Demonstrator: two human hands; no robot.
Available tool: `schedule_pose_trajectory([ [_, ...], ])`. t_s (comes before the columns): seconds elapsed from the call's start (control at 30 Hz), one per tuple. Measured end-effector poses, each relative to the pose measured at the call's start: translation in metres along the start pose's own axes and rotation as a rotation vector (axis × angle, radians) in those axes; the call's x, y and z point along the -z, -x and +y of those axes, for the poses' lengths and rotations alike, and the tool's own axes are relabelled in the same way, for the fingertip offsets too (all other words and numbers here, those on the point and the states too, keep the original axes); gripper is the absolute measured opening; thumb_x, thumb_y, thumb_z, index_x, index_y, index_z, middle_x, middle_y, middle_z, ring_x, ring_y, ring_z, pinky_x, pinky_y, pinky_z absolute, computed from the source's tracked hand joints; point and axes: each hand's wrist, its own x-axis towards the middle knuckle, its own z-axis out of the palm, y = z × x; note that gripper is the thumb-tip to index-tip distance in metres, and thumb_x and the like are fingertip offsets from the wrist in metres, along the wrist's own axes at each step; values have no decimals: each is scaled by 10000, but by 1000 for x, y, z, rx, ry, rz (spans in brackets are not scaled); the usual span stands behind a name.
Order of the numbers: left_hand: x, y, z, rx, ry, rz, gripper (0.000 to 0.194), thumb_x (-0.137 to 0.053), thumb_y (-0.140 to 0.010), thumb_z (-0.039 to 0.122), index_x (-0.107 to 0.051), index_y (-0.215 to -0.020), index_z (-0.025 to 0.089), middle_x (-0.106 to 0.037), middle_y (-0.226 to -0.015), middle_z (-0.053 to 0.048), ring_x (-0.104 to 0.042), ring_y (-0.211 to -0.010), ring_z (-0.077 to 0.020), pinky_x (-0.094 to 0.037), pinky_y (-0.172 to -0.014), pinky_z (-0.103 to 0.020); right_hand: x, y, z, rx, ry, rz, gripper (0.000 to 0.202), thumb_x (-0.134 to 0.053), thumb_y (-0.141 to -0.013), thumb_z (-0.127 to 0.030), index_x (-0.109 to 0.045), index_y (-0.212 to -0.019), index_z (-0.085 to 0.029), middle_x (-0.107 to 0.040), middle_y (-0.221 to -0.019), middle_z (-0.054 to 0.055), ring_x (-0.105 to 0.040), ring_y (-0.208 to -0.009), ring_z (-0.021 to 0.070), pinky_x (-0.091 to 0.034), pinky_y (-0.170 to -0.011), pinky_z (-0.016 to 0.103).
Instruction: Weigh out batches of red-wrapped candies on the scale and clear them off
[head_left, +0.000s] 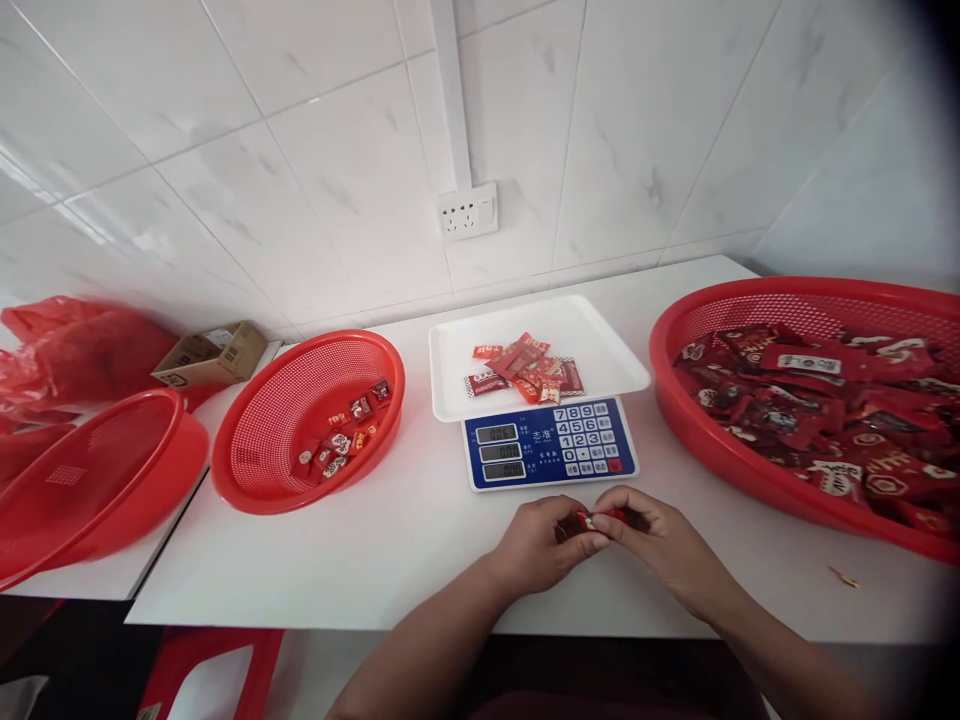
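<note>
Just in front of the scale, my left hand (541, 542) and my right hand (654, 540) meet with fingers pinched. Between them they hold a small red packet (586, 521), mostly covered by my fingers. Behind the hands stands the blue and white digital scale (551, 445), with a keypad and three small displays. On top of it rests a white tray (457, 350), carrying a loose pile of red packets (525, 365) in mixed sizes.
Right of the scale, a large red basket (750, 500) is heaped with red packets (810, 390). To the left, a red basket (262, 420) contains several packets (337, 445). Farther left are another red basket (150, 510), a cardboard box (214, 355) and red plastic bags (90, 350). A torn scrap (845, 577) lies front right.
</note>
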Motion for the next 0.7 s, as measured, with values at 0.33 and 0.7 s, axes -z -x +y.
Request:
schedule_pose_trajectory([
  [0.33, 6, -1, 4, -74, -80, 95, 253, -540, -850, 406, -615, -846, 164, -618, -734, -15, -534, -619, -116, -435, -571, -207, -2, -2, 19, 13, -88, 66, 299, -579, -737, -508, -608, -758, -211, -629, -689, 8, -587, -688, 172, -480, -677, 276],
  [0.7, 54, -69, 69, -221, -925, 520, 272, -551, -857, 389, -546, -1039, 186, -637, -957, -57, -547, -904, -235, -429, -804, -360, -5, -3, 31, 68, -32, -11, 337, -539, -763, -523, -608, -824, -199, -629, -692, 15, -605, -667, 168, -497, -656, 287],
])
